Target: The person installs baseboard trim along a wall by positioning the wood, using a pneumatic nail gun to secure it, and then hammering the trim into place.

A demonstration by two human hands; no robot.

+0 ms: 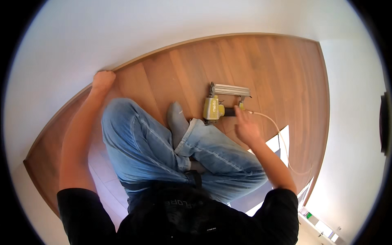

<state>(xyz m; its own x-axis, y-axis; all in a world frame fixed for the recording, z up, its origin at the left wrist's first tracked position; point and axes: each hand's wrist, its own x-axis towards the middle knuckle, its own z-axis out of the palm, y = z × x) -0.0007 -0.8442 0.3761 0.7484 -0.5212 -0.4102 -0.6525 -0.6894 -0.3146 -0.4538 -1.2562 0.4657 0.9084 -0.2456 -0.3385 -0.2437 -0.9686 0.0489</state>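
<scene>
My left hand (103, 81) is at the wooden baseboard (147, 54) along the white wall, its fingers curled and pressed onto the board. A yellow and silver nail gun (212, 108) lies on the wood-plank floor right of my grey-socked foot (178, 122), its long magazine toward the wall and a pale air hose (279, 134) leading from its handle. My right hand (245, 124) is at the gun's black handle, index finger stretched out and the other fingers loosely bent, not wrapped round it; whether it touches is unclear.
My crossed legs (143, 151) in blue jeans occupy the lower middle. White and dark sheets (281, 143) lie beneath and beside my right leg. White walls (355, 102) with baseboards bound the floor on several sides. A dark object (383, 122) is at the far right edge.
</scene>
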